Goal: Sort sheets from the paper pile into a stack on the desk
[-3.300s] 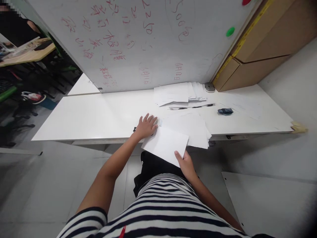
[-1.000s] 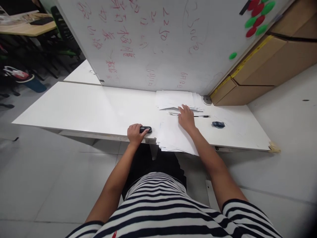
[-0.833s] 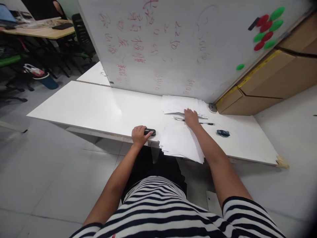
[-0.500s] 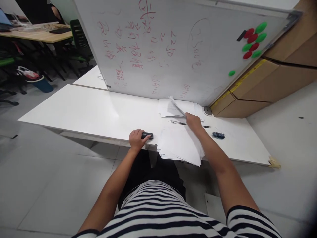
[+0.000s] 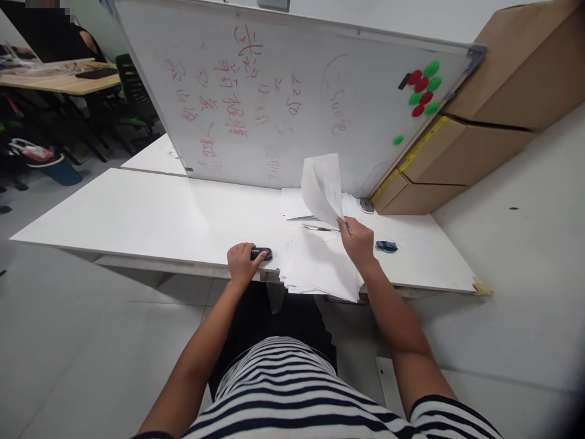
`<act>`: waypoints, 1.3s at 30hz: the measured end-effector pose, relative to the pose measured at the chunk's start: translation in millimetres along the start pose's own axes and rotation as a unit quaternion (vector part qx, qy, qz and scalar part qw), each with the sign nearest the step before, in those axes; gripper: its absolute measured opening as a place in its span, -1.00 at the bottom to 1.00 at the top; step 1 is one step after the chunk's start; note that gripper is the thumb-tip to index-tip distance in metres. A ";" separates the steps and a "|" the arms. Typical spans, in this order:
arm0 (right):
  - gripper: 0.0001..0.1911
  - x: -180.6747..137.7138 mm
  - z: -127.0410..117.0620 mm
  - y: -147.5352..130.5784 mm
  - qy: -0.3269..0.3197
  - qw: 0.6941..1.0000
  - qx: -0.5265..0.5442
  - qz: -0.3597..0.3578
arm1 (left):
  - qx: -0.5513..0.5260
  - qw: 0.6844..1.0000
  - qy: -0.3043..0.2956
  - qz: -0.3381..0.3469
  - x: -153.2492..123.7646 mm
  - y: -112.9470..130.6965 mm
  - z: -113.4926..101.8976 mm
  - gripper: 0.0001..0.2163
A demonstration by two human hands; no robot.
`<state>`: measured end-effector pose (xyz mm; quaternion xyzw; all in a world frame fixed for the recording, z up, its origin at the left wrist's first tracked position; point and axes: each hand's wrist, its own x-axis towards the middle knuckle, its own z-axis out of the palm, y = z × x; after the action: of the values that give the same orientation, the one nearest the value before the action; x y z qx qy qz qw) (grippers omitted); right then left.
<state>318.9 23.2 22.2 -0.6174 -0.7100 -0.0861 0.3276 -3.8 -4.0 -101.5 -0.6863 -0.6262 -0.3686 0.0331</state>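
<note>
My left hand (image 5: 241,263) is closed around a small black stapler (image 5: 261,253) at the front edge of the white desk. Pinched in my right hand (image 5: 358,241) by its lower corner is a white sheet of paper (image 5: 322,183), raised and curling; whether it is one sheet or more I cannot tell. Below it, a loose stack of papers (image 5: 320,268) overhangs the desk's front edge. More papers (image 5: 292,203) lie behind, against the whiteboard. Between the two piles rests a pen (image 5: 315,228), partly covered by my right hand.
A whiteboard (image 5: 205,79) with red writing and round magnets stands along the back of the desk (image 5: 137,207). Cardboard boxes (image 5: 439,152) are stacked at right. A dark crumpled item (image 5: 386,246) lies right of my hand. A person's shoulder shows at far left.
My right hand has lifted the paper up off the far pile, so it now stands upright in the air. My left hand keeps its hold on the stapler. The view has turned slightly right.
</note>
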 end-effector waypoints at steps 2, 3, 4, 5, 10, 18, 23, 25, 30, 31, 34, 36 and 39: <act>-0.51 -9.7 -11.1 -6.8 0.023 0.999 0.021 -0.018 | -0.006 1.000 0.007 -0.020 0.5 14.2 -10.4 -0.69; -0.54 -16.0 -15.3 -11.3 0.032 0.998 0.031 -0.032 | -0.018 0.999 0.015 -0.035 1.2 23.6 -17.1 -0.66; -0.58 -23.7 -18.3 -16.9 0.035 0.997 0.042 -0.049 | -0.045 0.997 0.020 -0.052 2.4 33.8 -24.5 -0.62; -0.61 -33.0 -19.9 -23.7 0.034 0.996 0.052 -0.065 | -0.091 0.993 0.018 -0.068 4.4 44.3 -32.5 -0.59; -0.64 -100.2 -8.8 -68.3 -0.006 0.981 0.110 -0.159 | -0.477 0.854 -0.170 -0.123 24.1 73.3 -70.8 -0.28; -0.50 -171.1 2.1 -101.4 0.029 0.988 0.116 -0.100 | -0.556 0.741 -0.298 -0.231 30.1 56.8 -94.8 -0.44; -0.39 -173.2 -11.1 -91.2 0.005 0.984 0.173 -0.043 | -0.547 0.784 -0.228 -0.187 21.6 83.7 -102.7 -0.62; -0.17 -163.4 -19.4 -81.1 0.019 0.970 0.239 0.030 | -0.529 0.807 -0.219 -0.146 22.4 96.0 -107.7 -0.67; -0.03 -124.9 -33.7 -48.1 0.069 0.892 0.412 0.169 | -0.517 0.831 -0.206 -0.010 33.0 119.4 -95.5 -0.73; -0.09 -120.2 -33.0 -43.5 0.055 0.879 0.437 0.183 | -0.511 0.835 -0.201 0.017 34.2 122.3 -86.2 -0.73; -0.38 -117.5 -25.3 -40.2 0.023 0.852 0.467 0.236 | -0.475 0.861 -0.176 0.030 32.0 125.8 -53.2 -0.73; -0.59 -121.5 -21.1 -44.6 0.013 0.858 0.450 0.248 | -0.451 0.878 -0.157 -0.020 26.7 124.5 -38.0 -0.73; -0.71 -125.5 -23.4 -52.1 0.017 0.888 0.394 0.236 | -0.435 0.888 -0.141 -0.059 19.3 120.8 -36.5 -0.73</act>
<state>281.6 -103.7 -16.8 -0.5852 -0.5133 0.2696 0.5669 84.9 -32.2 -14.1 -0.6387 -0.4405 -0.5045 -0.3788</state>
